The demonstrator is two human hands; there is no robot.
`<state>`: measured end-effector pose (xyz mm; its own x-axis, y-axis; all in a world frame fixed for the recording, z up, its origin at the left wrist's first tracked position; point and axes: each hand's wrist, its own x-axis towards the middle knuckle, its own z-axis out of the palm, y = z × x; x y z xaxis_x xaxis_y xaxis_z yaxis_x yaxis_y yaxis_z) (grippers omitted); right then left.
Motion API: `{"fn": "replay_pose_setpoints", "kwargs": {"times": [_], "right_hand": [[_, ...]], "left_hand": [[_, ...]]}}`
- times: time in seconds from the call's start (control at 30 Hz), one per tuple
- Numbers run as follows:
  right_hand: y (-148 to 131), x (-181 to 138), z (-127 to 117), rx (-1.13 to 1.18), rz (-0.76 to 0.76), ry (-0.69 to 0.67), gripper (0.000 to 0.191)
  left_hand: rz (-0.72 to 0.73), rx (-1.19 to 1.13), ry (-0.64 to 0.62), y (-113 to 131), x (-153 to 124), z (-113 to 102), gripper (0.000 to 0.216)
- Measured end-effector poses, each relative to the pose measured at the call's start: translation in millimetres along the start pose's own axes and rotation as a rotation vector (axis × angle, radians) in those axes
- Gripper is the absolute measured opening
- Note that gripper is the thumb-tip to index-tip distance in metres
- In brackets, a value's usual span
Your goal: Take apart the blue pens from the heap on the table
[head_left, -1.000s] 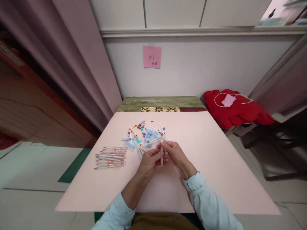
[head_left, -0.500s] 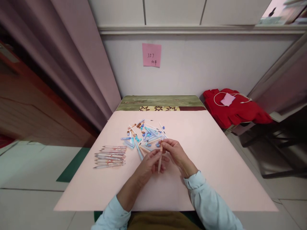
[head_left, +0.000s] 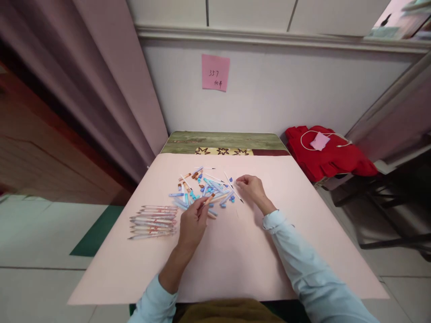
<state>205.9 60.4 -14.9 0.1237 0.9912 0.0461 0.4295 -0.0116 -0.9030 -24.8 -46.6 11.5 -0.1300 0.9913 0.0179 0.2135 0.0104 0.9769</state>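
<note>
My left hand (head_left: 192,222) grips a beige pen barrel with a brown tip (head_left: 208,199), pointing up and right toward a loose heap of pen parts (head_left: 205,188). The heap holds blue and brown caps, light blue barrels and thin refills. My right hand (head_left: 249,187) rests at the heap's right edge, fingers curled by a thin refill (head_left: 233,187); whether it pinches anything is unclear. A neat row of several assembled pens (head_left: 153,221) lies to the left of my left hand.
The parts lie on a pink sheet (head_left: 269,251) covering the table. Behind it shows a green patterned cloth (head_left: 222,142). A red cloth with a white cord (head_left: 328,150) sits on a chair at the right. A curtain hangs at the left.
My hands have come apart. The right hand let go of the barrel and reached forward to the heap's right edge. The left hand kept the barrel and moved left.
</note>
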Motion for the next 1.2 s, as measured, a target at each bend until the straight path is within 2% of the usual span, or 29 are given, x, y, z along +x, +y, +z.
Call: {"fn": "replay_pose_setpoints", "kwargs": {"times": [0.1,0.17,0.33,0.43,0.5,0.7,0.87,0.97,1.1,1.13,1.2], "right_hand": [[-4.2,-10.1,8.8,-0.055,-0.017,-0.031,0.017],[-5.8,-21.2,11.5,-0.11,-0.039,-0.049,0.018],[-6.4,-41.9,18.7,-0.228,-0.112,-0.045,0.02],[-7.6,-42.2,27.7,-0.242,-0.154,-0.052,0.02],[-11.4,-37.3,35.1,-0.241,-0.19,-0.067,0.019],[-48.0,-12.1,67.3,-0.408,-0.353,-0.183,0.016],[-75.6,0.4,107.1,-0.76,-0.333,-0.283,0.026],[-80.5,2.3,123.2,-0.845,-0.317,-0.301,0.026],[-80.8,-1.2,117.1,-0.774,-0.311,-0.249,0.022],[-79.3,-4.0,110.0,-0.679,-0.303,-0.218,0.023],[-73.5,-13.0,91.1,-0.349,-0.244,-0.174,0.022]], "left_hand": [[-0.048,0.008,-0.03,-3.8,-1.9,-7.9,0.03],[-0.034,0.066,0.0,-7.8,-2.2,-14.1,0.026],[0.219,0.306,0.047,-22.1,-3.6,-13.9,0.02],[0.374,0.401,-0.01,-31.4,-6.6,-6.8,0.022],[0.42,0.425,-0.05,-36.5,-8.3,-4.4,0.024],[0.386,0.359,-0.007,-42.1,-9.5,-7.9,0.024],[0.38,0.353,0.055,-42.3,-6.8,-11.2,0.024],[0.356,0.332,0.114,-42.7,-4.1,-13.8,0.022],[0.296,0.296,0.17,-40.1,-1.8,-17.7,0.025],[0.285,0.294,0.173,-38.4,-1.7,-18.4,0.026],[0.272,0.266,0.174,-33.6,-2.2,-19.4,0.027]]}}
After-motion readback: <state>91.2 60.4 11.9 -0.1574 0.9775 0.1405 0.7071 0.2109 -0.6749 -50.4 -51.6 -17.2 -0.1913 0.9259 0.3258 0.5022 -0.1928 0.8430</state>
